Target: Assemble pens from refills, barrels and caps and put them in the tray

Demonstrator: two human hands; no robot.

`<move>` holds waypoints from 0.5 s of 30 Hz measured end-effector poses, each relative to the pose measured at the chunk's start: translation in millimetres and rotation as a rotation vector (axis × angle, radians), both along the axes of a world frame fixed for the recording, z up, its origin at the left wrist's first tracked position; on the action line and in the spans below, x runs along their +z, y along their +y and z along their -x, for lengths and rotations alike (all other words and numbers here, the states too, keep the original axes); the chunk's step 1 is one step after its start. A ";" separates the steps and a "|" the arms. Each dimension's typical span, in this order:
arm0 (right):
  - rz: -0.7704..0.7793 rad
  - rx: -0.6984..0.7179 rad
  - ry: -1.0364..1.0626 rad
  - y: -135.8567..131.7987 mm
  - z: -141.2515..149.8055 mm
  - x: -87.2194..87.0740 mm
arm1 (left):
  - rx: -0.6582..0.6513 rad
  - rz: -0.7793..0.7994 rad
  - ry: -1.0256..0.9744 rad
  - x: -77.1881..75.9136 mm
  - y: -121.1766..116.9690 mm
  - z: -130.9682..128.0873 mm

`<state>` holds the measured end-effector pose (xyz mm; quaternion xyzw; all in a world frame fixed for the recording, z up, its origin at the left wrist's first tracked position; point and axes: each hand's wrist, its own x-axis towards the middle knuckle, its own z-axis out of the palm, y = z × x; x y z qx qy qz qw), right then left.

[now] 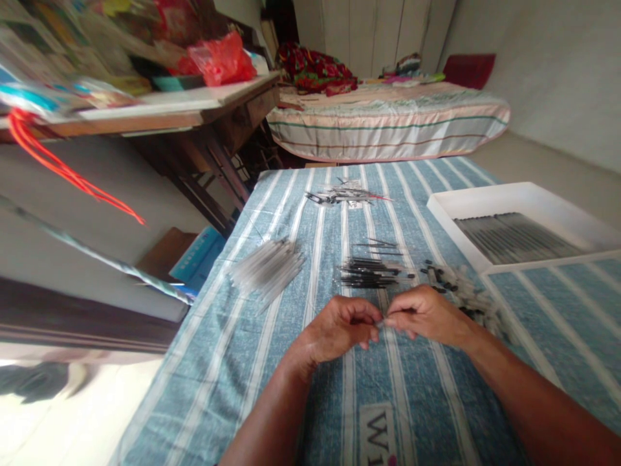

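My left hand (342, 327) and my right hand (427, 314) meet over the striped cloth, fingertips pinched together. Between them is a small, pale, thin piece, mostly covered by the fingers, so its kind is unclear. Just beyond the hands lies a pile of thin black sticks (369, 275) that look like pen refills. Beside my right hand is a heap of short clear pieces with black ends (478, 301), like pen caps. Farther left rests a bundle of translucent tubes (269, 268), like pen barrels.
A white tray (458, 243) at the right holds a row of slim grey pen-like sticks (519, 236). Loose thin pieces (347, 193) lie at the cloth's far end. A cluttered desk (194, 107) stands left, and a bed (388, 123) is behind the striped cloth (272, 388).
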<state>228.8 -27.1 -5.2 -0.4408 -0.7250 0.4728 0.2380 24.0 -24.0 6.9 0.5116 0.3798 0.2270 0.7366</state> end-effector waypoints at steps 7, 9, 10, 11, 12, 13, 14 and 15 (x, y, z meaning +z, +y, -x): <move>0.072 -0.028 0.128 -1.6 -0.5 3.6 | 0.035 0.000 -0.016 1.4 0.6 2.5; 0.062 -0.017 0.079 -2.1 0.8 4.3 | 0.037 0.000 -0.026 0.4 0.7 2.8; 0.061 -0.014 0.049 -2.3 1.3 4.7 | 0.037 -0.001 -0.030 -0.2 0.8 2.8; 0.068 -0.011 0.028 -2.4 1.7 5.0 | 0.036 -0.002 -0.034 -0.7 0.7 2.6; 0.079 -0.012 0.020 -2.5 2.0 5.4 | 0.035 -0.003 -0.036 -1.3 0.7 2.4; 0.092 -0.017 0.024 -2.5 2.1 5.6 | 0.034 -0.003 -0.035 -1.7 0.7 2.1; 0.102 -0.024 0.038 -2.6 2.1 5.8 | 0.033 -0.003 -0.033 -2.1 0.7 1.9; 0.107 -0.030 0.052 -2.7 2.2 5.8 | 0.032 -0.001 -0.029 -2.5 0.8 1.8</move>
